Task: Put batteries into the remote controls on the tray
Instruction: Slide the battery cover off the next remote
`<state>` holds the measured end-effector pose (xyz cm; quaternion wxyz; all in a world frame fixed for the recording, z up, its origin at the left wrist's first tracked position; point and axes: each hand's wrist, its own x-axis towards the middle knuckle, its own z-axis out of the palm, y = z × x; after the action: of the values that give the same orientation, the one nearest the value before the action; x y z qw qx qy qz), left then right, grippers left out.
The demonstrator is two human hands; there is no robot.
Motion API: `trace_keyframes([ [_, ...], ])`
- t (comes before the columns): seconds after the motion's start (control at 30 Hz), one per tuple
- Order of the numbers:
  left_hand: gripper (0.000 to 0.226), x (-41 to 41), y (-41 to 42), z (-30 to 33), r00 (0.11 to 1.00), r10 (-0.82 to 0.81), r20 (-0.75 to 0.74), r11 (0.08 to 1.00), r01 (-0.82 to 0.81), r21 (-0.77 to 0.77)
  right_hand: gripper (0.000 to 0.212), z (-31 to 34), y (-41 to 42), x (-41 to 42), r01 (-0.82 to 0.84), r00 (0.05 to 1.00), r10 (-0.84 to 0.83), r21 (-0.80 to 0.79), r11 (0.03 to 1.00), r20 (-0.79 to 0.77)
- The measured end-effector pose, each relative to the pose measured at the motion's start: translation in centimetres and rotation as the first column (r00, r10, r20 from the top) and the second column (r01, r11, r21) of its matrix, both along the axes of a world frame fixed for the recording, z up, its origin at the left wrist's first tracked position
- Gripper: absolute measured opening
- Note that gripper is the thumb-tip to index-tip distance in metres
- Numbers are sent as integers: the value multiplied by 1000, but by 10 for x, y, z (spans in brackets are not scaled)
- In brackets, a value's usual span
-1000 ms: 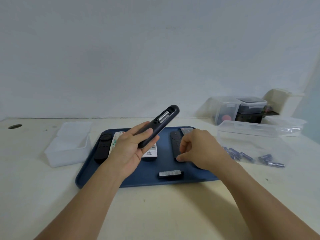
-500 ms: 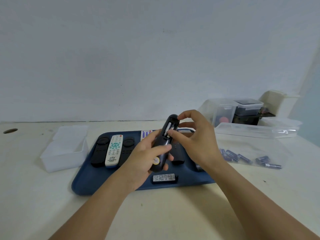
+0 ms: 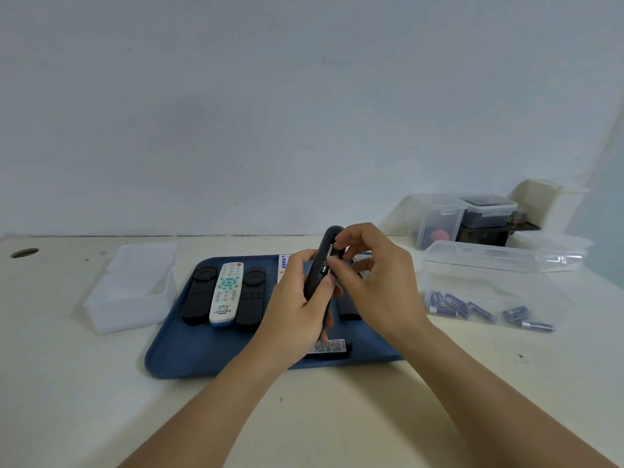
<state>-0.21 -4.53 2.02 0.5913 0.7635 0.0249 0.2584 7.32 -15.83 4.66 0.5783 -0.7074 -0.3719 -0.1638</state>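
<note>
My left hand (image 3: 297,309) grips a black remote (image 3: 319,265) and holds it upright above the blue tray (image 3: 189,352), its open battery bay facing right. My right hand (image 3: 374,285) pinches a small battery against that bay; my fingers mostly hide the battery. On the tray's left lie a white remote (image 3: 227,292) between two black remotes (image 3: 199,295) (image 3: 251,295). A loose battery cover (image 3: 329,347) with a label lies near the tray's front edge. Another black remote (image 3: 349,307) is partly hidden under my hands.
A clear plastic box (image 3: 489,265) to the right of the tray holds several dark batteries (image 3: 452,304). An open white box (image 3: 131,292) stands to the tray's left. More containers (image 3: 486,214) are stacked at the back right by the wall.
My right hand rose from the tray to the remote's open bay and closed in on it. My left hand turned the remote more upright and nearer me.
</note>
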Motion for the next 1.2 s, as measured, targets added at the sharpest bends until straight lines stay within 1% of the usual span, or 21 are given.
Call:
trace_keyframes([
  [0.1,14,2,0,-5,999,25,35,995,-28,93,17,0,1,0,8,1000,-8,32,999,-21],
  [0.23,20,6,3,-13,996,73,55,975,-83,205,15,-2,3,2,36,998,-34,27,999,-55],
  [0.5,21,8,7,-13,989,141,45,959,-147,241,14,-5,8,8,-11,987,20,59,998,-161],
  [0.57,19,8,7,-10,986,160,38,963,-165,213,17,-5,10,7,-21,966,58,148,989,-251],
  [0.6,18,8,6,-7,987,157,20,972,-158,174,18,-4,10,7,-23,927,111,243,970,-358],
  [0.63,16,9,4,-5,990,143,-11,985,-141,100,20,0,10,9,-9,846,203,367,930,-493],
  [0.7,12,9,2,0,994,76,-80,985,-87,-149,21,9,6,18,63,538,500,624,779,-679],
  [0.73,11,10,2,3,995,39,-97,960,-64,-271,21,13,2,23,124,366,633,710,693,-682],
  [0.77,12,11,5,5,995,11,-103,935,-47,-351,22,15,-2,29,178,232,716,753,634,-658],
  [0.8,14,11,8,6,994,-17,-104,914,-26,-404,25,17,-7,32,203,152,753,766,610,-640],
  [0.83,17,11,10,7,994,-52,-99,893,2,-451,28,17,-10,34,189,119,746,753,631,-655],
  [0.87,21,10,12,8,992,-88,-91,867,31,-498,27,18,-11,36,148,143,696,710,688,-704],
  [0.9,25,9,12,10,989,-124,-85,839,59,-541,24,16,-11,37,87,238,594,626,775,-768],
  [0.93,29,8,13,11,985,-147,-86,819,73,-569,19,15,-11,37,29,409,435,488,872,-802],
  [0.97,31,7,14,13,982,-159,-97,807,73,-586,15,14,-12,39,11,628,222,294,956,-746],
  [1.0,31,5,16,15,979,-168,-114,799,67,-598,9,14,-13,39,46,811,26,107,993,-585],
  [1.03,30,3,20,16,974,-186,-131,793,71,-605,10,13,-15,39,74,914,-78,-25,997,-398],
  [1.07,30,1,25,18,964,-224,-144,792,94,-603,26,11,-17,40,45,961,-74,-113,993,-267],
  [1.1,31,-1,30,19,947,-276,-165,801,132,-584,42,10,-19,40,-43,975,7,-159,986,-221],
  [1.13,32,-5,33,22,924,-327,-198,817,171,-551,48,7,-19,41,-142,971,101,-180,973,-216],
  [1.2,33,-9,40,24,885,-392,-249,835,229,-500,32,3,-15,40,-307,939,268,-179,935,-214],
])
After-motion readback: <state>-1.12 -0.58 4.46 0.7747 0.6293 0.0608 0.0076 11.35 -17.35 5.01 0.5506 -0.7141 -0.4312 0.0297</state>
